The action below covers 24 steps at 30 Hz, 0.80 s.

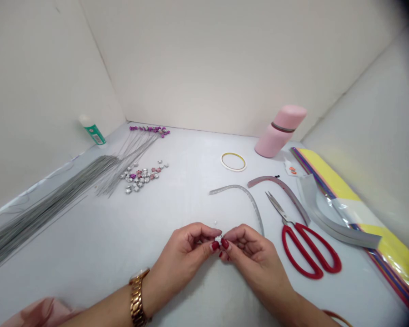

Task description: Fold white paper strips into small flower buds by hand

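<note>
Between both thumbs and fingertips I pinch a small silver paper star (218, 239). My left hand (194, 247) grips its left side and my right hand (250, 252) its right side; both are closed. Just beyond my fingers lies a tiny white scrap (216, 222). A curved silver paper strip (248, 196) runs on the table behind my right hand. To the left, a loose pile of small folded stars (141, 178) in silver, pink and purple rests on the table.
Red-handled scissors (306, 245) lie at right, beside a pinkish strip (286, 188), grey strips (337, 229) and packaged coloured paper (371, 218). Behind are a tape roll (233, 168) and pink bottle (279, 131). Grey wires (51, 200), purple-tipped stems (146, 144) and a glue stick (94, 133) are left.
</note>
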Each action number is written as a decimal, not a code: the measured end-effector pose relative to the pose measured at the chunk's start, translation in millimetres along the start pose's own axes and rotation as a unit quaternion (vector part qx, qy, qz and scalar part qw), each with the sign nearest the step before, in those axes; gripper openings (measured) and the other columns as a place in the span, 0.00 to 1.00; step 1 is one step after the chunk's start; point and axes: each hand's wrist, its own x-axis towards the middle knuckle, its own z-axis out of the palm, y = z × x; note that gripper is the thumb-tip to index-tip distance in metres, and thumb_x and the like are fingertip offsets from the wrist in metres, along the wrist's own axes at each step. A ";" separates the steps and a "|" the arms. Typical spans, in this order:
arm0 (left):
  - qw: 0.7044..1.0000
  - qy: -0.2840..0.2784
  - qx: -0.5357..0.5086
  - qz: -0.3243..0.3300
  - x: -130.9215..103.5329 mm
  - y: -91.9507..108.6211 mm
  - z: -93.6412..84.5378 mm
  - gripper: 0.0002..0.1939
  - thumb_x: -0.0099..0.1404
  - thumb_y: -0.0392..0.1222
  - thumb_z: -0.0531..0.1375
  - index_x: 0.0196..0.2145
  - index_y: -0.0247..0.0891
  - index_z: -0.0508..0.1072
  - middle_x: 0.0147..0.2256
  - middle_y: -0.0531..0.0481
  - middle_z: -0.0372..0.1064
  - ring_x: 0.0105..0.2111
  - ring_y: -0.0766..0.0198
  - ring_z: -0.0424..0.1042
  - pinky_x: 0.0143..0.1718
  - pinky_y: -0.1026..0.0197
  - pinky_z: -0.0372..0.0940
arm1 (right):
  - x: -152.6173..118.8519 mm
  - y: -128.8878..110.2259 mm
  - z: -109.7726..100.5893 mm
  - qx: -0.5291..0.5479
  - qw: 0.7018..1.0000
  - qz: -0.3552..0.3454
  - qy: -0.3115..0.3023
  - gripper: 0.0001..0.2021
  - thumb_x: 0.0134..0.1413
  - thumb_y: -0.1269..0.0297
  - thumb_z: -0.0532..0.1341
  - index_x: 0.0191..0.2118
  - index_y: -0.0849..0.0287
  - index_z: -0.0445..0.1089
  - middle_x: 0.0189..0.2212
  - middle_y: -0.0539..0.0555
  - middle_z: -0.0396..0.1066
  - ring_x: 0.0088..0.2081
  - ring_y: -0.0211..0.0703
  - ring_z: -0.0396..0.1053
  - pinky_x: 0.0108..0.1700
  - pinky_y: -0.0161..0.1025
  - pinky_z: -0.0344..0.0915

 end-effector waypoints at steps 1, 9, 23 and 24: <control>1.000 -0.005 -0.014 -0.004 0.6 0.6 -0.2 0.08 0.55 0.38 0.60 0.33 0.32 0.72 0.30 0.46 0.73 0.31 0.62 0.69 0.37 0.59 0.62 | -0.2 0.3 -0.3 0.007 1.000 0.000 -0.007 0.06 0.48 0.65 0.61 0.26 0.60 0.64 0.19 0.49 0.68 0.24 0.36 0.66 0.28 0.32 0.63; 0.989 -0.055 -0.128 -0.049 2.0 -1.8 -3.1 0.10 0.53 0.40 0.62 0.33 0.32 0.72 0.25 0.49 0.71 0.29 0.64 0.69 0.35 0.61 0.61 | 5.0 1.0 -1.9 0.116 0.991 0.032 -0.058 0.09 0.48 0.64 0.62 0.32 0.57 0.60 0.21 0.48 0.70 0.23 0.35 0.66 0.26 0.32 0.61; 0.994 -0.019 -0.105 -0.040 1.9 3.8 -0.8 0.09 0.54 0.39 0.62 0.32 0.32 0.73 0.25 0.49 0.69 0.27 0.66 0.67 0.34 0.62 0.61 | 6.0 0.6 -2.6 0.091 0.993 0.016 -0.077 0.09 0.55 0.59 0.54 0.31 0.59 0.61 0.23 0.50 0.69 0.23 0.35 0.65 0.26 0.32 0.60; 0.993 -0.018 -0.106 -0.043 2.0 4.1 -1.0 0.08 0.53 0.39 0.62 0.32 0.32 0.73 0.24 0.50 0.69 0.26 0.66 0.67 0.33 0.62 0.61 | 5.8 0.1 -2.6 0.083 0.993 0.019 -0.086 0.09 0.55 0.59 0.55 0.31 0.59 0.61 0.24 0.50 0.69 0.23 0.35 0.65 0.27 0.32 0.60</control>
